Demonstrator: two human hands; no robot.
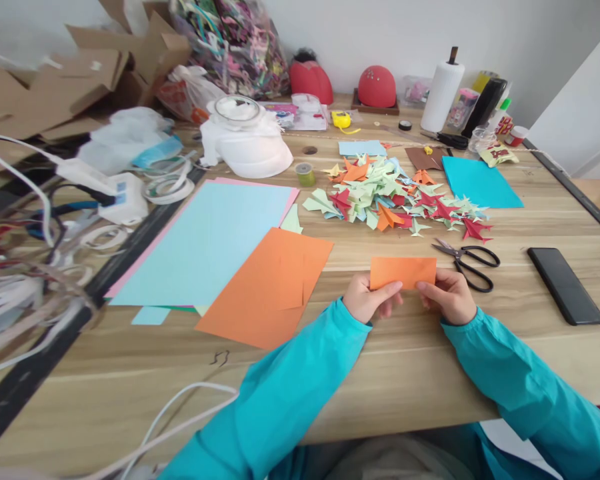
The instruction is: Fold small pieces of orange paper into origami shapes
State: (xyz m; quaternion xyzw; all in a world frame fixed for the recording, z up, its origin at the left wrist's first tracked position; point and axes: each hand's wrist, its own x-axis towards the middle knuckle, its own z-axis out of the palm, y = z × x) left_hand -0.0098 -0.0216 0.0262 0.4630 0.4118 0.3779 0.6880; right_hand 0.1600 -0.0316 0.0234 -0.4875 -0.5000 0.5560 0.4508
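A small orange rectangle of paper is held up between both hands over the table's front half. My left hand pinches its lower left corner, thumb on the near face. At the lower right corner, my right hand grips it the same way. Black-handled scissors lie just beyond my right hand with their blades a little apart. To the left, a large orange sheet overlaps a light blue sheet. Folded paper cranes in green, red, orange and blue are heaped behind the held paper.
A black phone lies at the right. Turquoise paper, a green spool and a yellow tape measure are farther back. Tangled cables and a white power adapter crowd the left edge. Cardboard boxes stand at the back left.
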